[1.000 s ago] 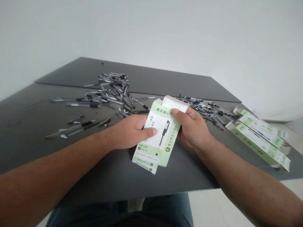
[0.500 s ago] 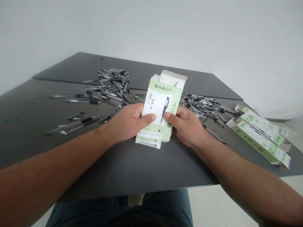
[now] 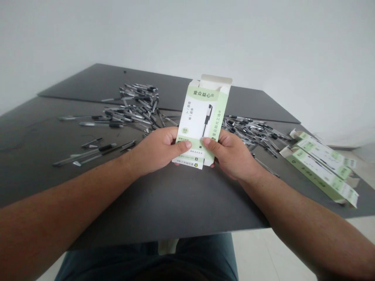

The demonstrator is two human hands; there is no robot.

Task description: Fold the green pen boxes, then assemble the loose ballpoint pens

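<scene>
Upright above the table's near part is a white and green pen box [image 3: 196, 117], printed with a pen picture. Its top flap stands up and its bottom flap hangs out toward me. My left hand [image 3: 159, 150] grips the lower left side, thumb across the front. On the lower right side my right hand [image 3: 231, 154] holds it too, thumb near the printed pen. The other fingers are mostly hidden behind the box. Whether anything is inside cannot be seen.
Loose pens with black grips [image 3: 137, 109] lie heaped behind my left hand. Another heap of pens [image 3: 252, 132] spreads behind my right hand. Several separate pens [image 3: 88, 154] lie at the left. Two more pen boxes [image 3: 322, 168] rest near the right edge of the dark table [image 3: 164, 210].
The box has slid upward between my hands, so my thumbs now press nearer its bottom end. Both hands stay almost in place.
</scene>
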